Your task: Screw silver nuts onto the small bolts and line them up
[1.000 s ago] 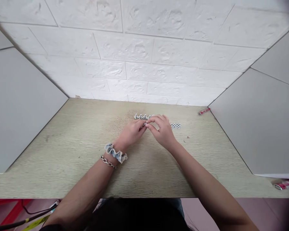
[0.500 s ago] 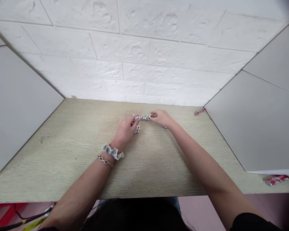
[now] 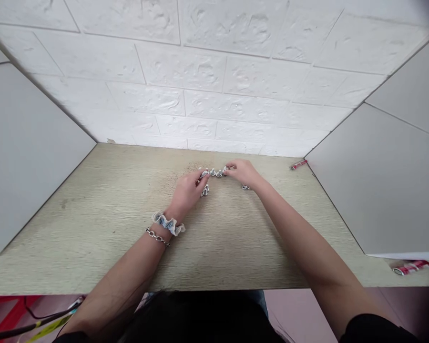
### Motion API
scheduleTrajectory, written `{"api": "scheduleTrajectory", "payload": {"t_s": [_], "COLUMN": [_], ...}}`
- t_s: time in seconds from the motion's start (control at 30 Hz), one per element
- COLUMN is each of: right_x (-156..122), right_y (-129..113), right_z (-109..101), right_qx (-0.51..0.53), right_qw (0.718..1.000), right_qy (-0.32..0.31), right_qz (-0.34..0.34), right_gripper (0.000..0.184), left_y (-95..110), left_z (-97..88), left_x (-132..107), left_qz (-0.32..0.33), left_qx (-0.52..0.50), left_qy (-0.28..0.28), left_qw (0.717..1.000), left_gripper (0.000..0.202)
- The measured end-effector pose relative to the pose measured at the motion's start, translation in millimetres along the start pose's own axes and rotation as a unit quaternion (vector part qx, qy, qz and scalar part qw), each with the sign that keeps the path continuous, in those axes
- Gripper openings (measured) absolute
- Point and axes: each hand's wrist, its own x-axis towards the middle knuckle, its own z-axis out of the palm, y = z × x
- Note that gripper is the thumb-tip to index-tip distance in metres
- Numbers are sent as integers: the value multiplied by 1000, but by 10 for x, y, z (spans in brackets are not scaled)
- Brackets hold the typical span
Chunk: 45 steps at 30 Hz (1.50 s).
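Note:
On the tabletop, two bolts stand upright on round washer-like bases, a left one and a right one. My left hand pinches a flat, shiny metal washer at the left end of this row. More metal shows just behind those fingertips. At the row's right end, my right hand has thumb and fingers closed on a small metal piece, mostly covered by the fingertips. A small heap of metal hardware lies beside my left fingers. Another small metal cluster sits under my right wrist.
A white brick-patterned wall closes off the back of the wooden table. Grey panels stand at the left and right. One red cylinder lies by the right panel, another near the front right edge.
My right hand's fingertips have shifted slightly around the small metal piece, and its hole no longer shows. More of the cluster under my right wrist is visible. My left hand keeps its pinch.

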Motion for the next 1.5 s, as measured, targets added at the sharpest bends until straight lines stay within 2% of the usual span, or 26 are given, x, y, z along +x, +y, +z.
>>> {"api": "scheduleTrajectory", "payload": {"t_s": [0.17,0.3,0.43,0.63,0.77,0.93,1.1,1.23,1.33,1.4,1.5], "right_x": [-294,-620,-757,-775,-810,-819,-804,-806,-812,-818,-830], "right_y": [-155,-371,-468,-430,-441,-427,-390,-372,-362,-359,-355], "right_z": [-179,-219,-156,-111,-126,-57,-10,-34,-37,-27,-12], "right_qx": [106,218,213,191,222,293,349,318,277,258,242], "right_qw": [992,970,968,976,971,953,934,945,957,962,965], "right_qy": [72,83,80,57,48,37,10,17,33,36,29], "right_qz": [-12,-76,-109,-93,-79,-62,-70,-76,-76,-84,-101], "right_gripper": [23,25,21,21,21,25,28,27,26,25,24], "left_y": [157,337,401,356,337,326,328,308,295,300,327], "left_z": [-25,-36,5,50,52,73,66,66,66,59,40], "left_x": [-52,-115,-154,-165,-163,-161,-163,-160,-154,-152,-148], "left_qz": [-27,-65,-81,-81,-90,-114,-143,-157,-179,-187,-180], "left_qx": [-82,-155,-167,-164,-212,-313,-390,-451,-492,-469,-394], "left_qy": [-24,-89,-166,-167,-166,-180,-221,-243,-238,-231,-227], "left_qw": [996,982,969,969,959,926,882,844,818,832,872], "left_gripper": [33,33,28,21,21,26,28,30,34,38,39]}}
